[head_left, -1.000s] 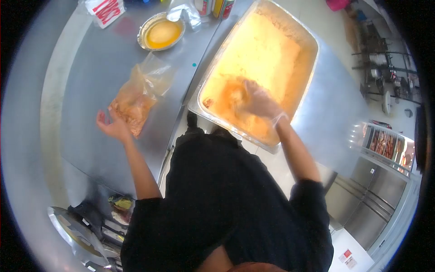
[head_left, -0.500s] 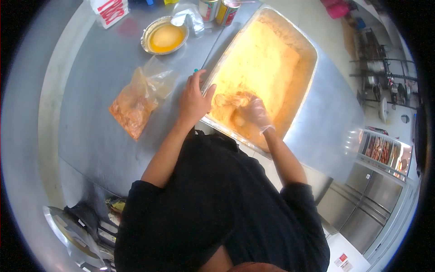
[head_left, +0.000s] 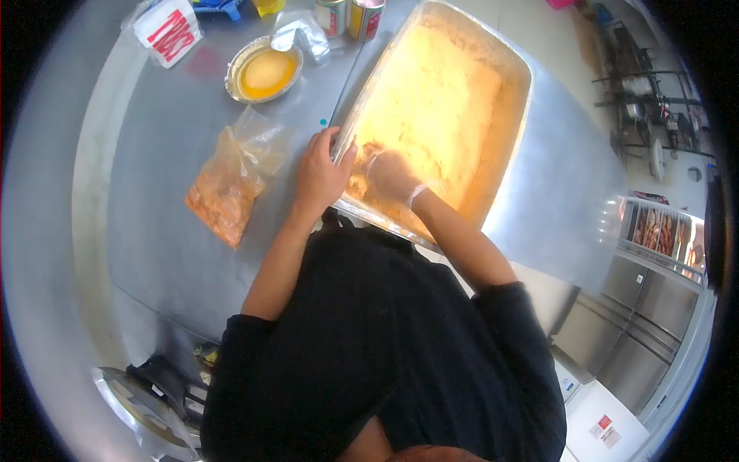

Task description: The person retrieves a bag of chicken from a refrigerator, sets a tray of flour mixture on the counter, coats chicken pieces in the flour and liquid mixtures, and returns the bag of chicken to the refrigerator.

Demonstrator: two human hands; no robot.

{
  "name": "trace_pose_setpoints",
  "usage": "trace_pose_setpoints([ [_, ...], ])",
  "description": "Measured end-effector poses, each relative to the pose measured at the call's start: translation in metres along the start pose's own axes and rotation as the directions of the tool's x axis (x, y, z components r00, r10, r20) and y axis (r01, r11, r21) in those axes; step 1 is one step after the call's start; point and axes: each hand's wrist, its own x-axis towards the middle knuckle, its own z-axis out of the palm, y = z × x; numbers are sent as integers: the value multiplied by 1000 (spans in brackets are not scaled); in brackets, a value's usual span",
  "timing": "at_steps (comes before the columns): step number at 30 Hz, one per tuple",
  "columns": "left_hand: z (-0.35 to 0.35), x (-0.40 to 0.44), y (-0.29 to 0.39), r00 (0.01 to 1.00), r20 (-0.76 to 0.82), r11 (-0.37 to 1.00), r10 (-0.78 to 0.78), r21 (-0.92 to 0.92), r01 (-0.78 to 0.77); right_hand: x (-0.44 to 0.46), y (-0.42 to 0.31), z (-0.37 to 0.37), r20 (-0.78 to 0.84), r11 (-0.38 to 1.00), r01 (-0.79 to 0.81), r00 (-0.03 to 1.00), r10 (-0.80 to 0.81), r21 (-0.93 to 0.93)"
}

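On my screen the left hand, thumb and fingers spread, touches the metal tray at its left rim, toward the near corner. The gloved right hand is in yellow powder by that corner; I cannot tell whether it pinches anything.

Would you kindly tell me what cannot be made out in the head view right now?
- Head view: whatever the right hand may be holding, hidden beneath the hand and blurred.
- Head view: the full shape of the blue item, cut off by the top edge.
- Head view: the plastic bag's exact contents, obscured by cloudy, creased plastic.
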Motion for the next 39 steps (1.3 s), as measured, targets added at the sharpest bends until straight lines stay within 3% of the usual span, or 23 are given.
trace_pose_setpoints([
  [2, -1, -3, 0, 1000, -3, 1000, -29, 0, 29, -10, 15, 12, -245, 987, -8, 968, 48, 159],
  [5, -3, -4, 4, 999, -14, 999, -37, -3, 37, -27, 38, 1, -172, 974, -179, 964, 201, 135],
  [8, 1, -2, -4, 1000, -6, 1000, -19, 12, 19, -43, 62, -17, -92, 961, -219, 967, 236, 167],
  [11, 2, -3, -3, 999, -32, 1000, -4, -4, 4, -55, 52, -74, 151, 798, -510, 859, 488, 322],
  [14, 0, -3, 0, 1000, -25, 1000, -8, -2, 8, -62, 60, -81, 189, 705, -485, 868, 459, 517],
  [17, 0, -3, -2, 1000, -3, 999, -28, 23, 28, -67, 77, -91, 175, 797, -317, 948, 264, 514],
  [20, 3, -2, -6, 1000, -15, 1000, -8, 25, 8, -54, 110, -64, 74, 670, -327, 923, 378, 667],
  [23, 5, -2, -8, 1000, -4, 1000, -17, 20, 17, -28, 93, -42, -171, 793, -132, 943, 286, 595],
  [25, 4, -2, -6, 999, 5, 999, -33, 33, 33, -5, 63, 6, -360, 992, -95, 925, 121, 89],
  [27, 5, -1, -4, 1000, -2, 999, -31, 41, 31, -1, 31, -11, -227, 988, -154, 963, 148, -10],
  [30, 5, -2, -4, 1000, -13, 999, -9, 41, 9, 18, 56, 24, -80, 993, -103, 992, 98, -60],
  [34, 4, -2, -7, 1000, -10, 1000, -12, 17, 12, -7, 100, 3, -85, 970, -118, 987, 138, 212],
  [39, 0, -3, -2, 999, 4, 999, -42, 26, 42, -72, 99, -29, 142, 828, -396, 918, 370, 396],
])
